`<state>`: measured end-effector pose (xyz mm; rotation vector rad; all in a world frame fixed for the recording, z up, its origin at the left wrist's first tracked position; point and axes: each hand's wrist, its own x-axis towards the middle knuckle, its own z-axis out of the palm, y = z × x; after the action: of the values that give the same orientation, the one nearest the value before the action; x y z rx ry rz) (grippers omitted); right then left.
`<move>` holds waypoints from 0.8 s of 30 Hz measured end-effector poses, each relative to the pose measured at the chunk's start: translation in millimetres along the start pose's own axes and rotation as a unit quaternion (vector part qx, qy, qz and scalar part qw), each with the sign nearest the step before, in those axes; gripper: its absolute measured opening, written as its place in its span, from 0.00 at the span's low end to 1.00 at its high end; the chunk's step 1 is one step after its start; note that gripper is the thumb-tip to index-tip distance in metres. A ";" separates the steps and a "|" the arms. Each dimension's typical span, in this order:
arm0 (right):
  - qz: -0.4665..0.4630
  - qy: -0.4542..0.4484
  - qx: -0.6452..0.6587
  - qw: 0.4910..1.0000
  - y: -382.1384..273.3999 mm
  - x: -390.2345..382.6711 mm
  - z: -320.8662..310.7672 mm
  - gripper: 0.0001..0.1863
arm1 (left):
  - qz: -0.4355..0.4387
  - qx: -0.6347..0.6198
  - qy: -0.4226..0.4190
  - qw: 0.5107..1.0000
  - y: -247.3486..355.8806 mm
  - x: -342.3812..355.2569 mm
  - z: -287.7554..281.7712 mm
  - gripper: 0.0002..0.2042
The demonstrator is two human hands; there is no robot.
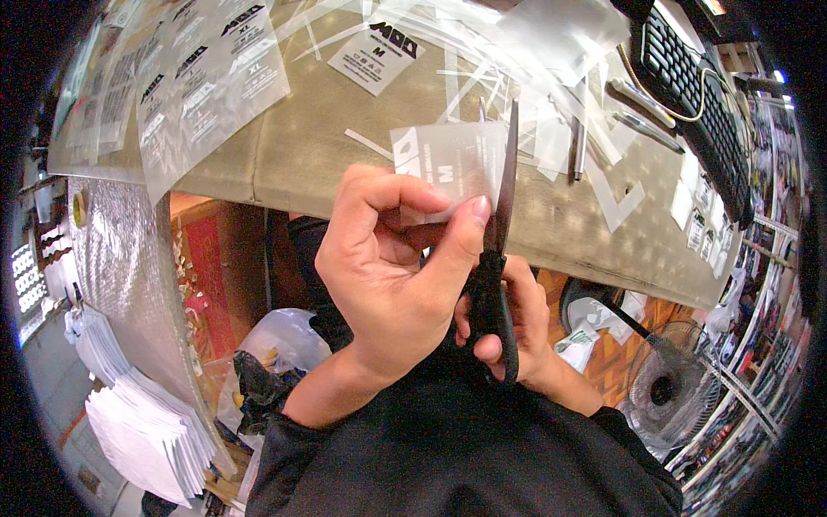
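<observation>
A beige table (301, 146) stands over herringbone wood floor (607, 358), crowded shelving (780, 345) rightward.

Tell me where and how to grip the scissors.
Best by the black handles, probably from the person's side, as the right hand does now. The scissors point away from the person, so the handles lie nearest and the blades farthest.

table (300, 153): passable left of centre
scissors (494, 264): blades block centre
plastic strips (620, 214): clutter upper centre, right
keyboard (691, 102): bars upper right
</observation>
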<state>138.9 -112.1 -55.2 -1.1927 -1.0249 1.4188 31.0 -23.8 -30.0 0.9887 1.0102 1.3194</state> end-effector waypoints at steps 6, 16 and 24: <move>0.005 0.006 -0.027 1.000 -0.8 -1.8 0.5 0.36 | -0.013 0.017 0.004 1.000 0.5 0.7 -2.0 0.11; -0.009 0.042 -0.039 0.998 4.8 -2.6 3.2 0.35 | -0.035 0.006 0.000 0.999 -0.1 1.6 -0.2 0.11; 0.017 0.069 -0.033 0.997 4.9 -1.8 3.3 0.32 | -0.021 0.019 -0.014 0.999 -6.0 4.6 3.6 0.10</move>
<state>134.9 -114.7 -59.1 -1.3425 -0.9662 1.3169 36.1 -19.3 -34.9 1.0061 1.0324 1.2521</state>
